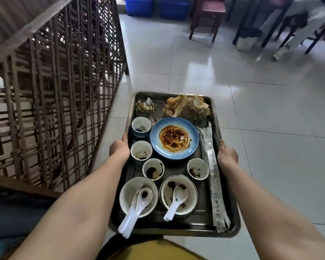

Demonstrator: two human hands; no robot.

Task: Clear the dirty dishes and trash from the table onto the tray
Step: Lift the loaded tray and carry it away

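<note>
A dark metal tray (176,227) is held up over the floor. My left hand (119,149) grips its left rim and my right hand (227,155) grips its right rim. On it lie a blue plate (174,138) smeared with red sauce, several small stained white cups (141,152), and two white bowls (138,196) each with a white spoon (134,212) in it. Small glasses (143,107) and crumpled greasy paper (186,105) fill the far end. Clear chopstick wrappers (213,177) run along the right side.
A brown lattice screen (51,102) stands close on the left. Glossy tiled floor (261,109) spreads ahead and right. Wooden chairs (207,14), a dark table's legs, a bin (247,39) and blue crates (139,5) are at the far end.
</note>
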